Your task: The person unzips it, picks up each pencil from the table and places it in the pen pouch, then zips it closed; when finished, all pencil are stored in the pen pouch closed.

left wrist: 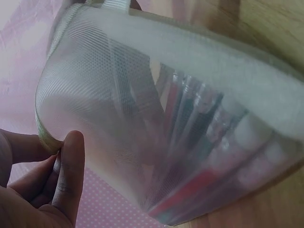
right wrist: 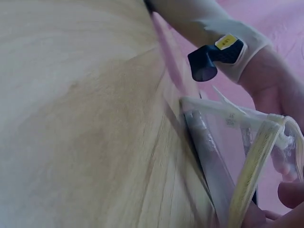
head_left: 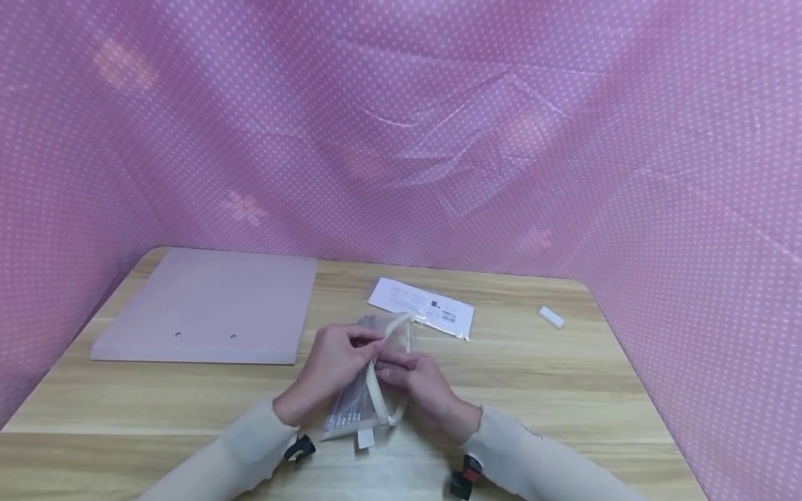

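A translucent mesh zip pouch (head_left: 360,407) with several pens (left wrist: 190,109) inside lies tilted near the table's front middle, its zip edges spread apart. My left hand (head_left: 338,355) pinches the zip edge between thumb and forefinger; the left wrist view shows this pinch (left wrist: 59,166) at the cream-coloured rim. Within the pouch's mouth are the fingers of my right hand (head_left: 426,386), with the thumb beside the rim. Its fingertips are partly hidden, and I cannot tell whether they hold anything. In the right wrist view, the yellowish zip band (right wrist: 254,173) runs past these fingers.
Behind the pouch lies a white printed packet (head_left: 420,306) in a clear sleeve. A small white block (head_left: 551,317) is at the far right. A large pale pink board (head_left: 219,303) with two holes covers the table's left back. Pink dotted cloth (head_left: 438,139) surrounds the wooden table (head_left: 532,376).
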A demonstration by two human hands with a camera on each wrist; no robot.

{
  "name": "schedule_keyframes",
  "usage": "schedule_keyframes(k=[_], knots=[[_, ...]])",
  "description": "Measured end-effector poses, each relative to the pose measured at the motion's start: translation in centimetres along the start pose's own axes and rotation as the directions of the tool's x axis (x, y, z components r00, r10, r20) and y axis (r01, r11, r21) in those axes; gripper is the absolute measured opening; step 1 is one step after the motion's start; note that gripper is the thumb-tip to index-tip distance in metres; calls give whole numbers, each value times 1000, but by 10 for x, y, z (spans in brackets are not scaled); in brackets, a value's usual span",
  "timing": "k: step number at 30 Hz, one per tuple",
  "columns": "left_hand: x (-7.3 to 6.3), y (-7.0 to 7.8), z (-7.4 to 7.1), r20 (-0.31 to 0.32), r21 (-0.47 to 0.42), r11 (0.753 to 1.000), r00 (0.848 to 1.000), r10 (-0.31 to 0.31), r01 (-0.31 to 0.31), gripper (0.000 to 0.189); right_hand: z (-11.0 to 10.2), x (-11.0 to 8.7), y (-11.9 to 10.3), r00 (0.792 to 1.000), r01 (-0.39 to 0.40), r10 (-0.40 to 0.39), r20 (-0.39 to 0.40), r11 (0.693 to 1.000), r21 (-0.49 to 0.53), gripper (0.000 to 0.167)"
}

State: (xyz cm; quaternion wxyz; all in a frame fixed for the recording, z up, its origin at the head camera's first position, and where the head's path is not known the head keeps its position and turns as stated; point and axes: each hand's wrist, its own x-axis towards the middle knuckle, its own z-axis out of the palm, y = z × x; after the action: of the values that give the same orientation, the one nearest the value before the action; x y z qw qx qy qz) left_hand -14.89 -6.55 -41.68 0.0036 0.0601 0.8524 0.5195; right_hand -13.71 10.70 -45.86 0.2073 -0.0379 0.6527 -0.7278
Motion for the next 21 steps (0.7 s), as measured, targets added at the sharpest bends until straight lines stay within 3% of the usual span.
schedule_keyframes(k=[4,11,21], knots=[[0,0,0,-4,1,1000,1000,-6,6,13,-2,0,0,999,-12,12,37,1000,11,48],[2,1,1,-22,-19,1000,1000,-6,5,8,-12,2,-10,999,43,-42,-21,999,31,46],[2,0,1,-19,-9,1000,1000,-3,2,11,-26,-1,-23,997,65,-62,-37,995,82,47]])
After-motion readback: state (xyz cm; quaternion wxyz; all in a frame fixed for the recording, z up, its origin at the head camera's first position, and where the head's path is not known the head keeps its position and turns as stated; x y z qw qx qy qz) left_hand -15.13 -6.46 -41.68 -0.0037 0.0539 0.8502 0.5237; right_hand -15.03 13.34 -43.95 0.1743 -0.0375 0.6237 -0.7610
